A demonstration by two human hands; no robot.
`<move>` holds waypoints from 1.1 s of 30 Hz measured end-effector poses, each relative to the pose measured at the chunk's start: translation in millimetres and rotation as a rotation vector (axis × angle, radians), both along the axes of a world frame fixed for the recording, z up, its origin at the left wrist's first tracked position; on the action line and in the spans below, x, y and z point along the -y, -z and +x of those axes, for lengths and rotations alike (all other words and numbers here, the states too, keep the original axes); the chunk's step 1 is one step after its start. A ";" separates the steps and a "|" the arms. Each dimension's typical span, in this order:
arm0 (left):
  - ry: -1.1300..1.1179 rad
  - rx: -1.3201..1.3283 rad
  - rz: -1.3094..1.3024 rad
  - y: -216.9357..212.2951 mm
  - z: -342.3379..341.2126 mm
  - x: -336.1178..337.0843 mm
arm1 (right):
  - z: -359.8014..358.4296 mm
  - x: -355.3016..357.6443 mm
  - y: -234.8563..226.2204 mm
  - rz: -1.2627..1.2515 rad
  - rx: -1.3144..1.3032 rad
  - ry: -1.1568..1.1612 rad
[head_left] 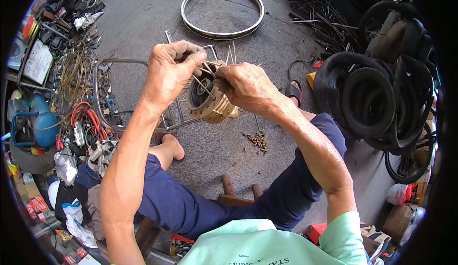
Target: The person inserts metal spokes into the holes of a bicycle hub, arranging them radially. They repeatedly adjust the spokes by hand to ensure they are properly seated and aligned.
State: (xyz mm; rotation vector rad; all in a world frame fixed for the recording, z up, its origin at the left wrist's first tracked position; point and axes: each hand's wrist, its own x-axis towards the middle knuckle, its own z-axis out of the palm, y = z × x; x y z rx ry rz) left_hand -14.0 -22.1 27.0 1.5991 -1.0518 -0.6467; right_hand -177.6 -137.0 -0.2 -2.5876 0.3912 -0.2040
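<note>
Between my knees, a dull gold-brown wheel hub (213,110) is held tilted, its hollow round side turned toward my left. Thin metal spokes (204,87) pass through its flange, and more stick up behind it. My left hand (172,71) is closed in a pinch on a spoke at the hub's upper left. Against the upper right of the hub, my right hand (249,86) has its fingers curled round the flange and the spokes there; its fingertips are partly hidden. A small heap of brass-coloured spoke nipples (258,142) lies on the ground below.
A bare wheel rim (222,36) lies flat ahead. Under the hub is a bent metal tube frame (97,95). Black tyres (355,102) are piled at right, near metal rods (324,21). At left are cables (76,74) and a blue machine (45,117). A wooden stool (234,199) shows between my legs.
</note>
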 end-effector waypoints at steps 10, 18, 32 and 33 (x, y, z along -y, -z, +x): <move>0.143 0.541 0.037 5.3 -41.0 -11.1 | -41.1 6.3 7.5 -0.047 -0.410 0.047; 0.281 0.699 0.160 19.6 -38.6 0.9 | -46.6 -12.6 37.6 0.120 -0.232 0.136; 0.401 0.902 0.238 13.3 -45.7 0.4 | -92.1 -18.4 110.8 0.022 -0.284 0.126; 0.404 0.885 0.241 13.5 -46.1 -0.1 | -96.4 -20.7 111.6 0.094 -0.250 0.167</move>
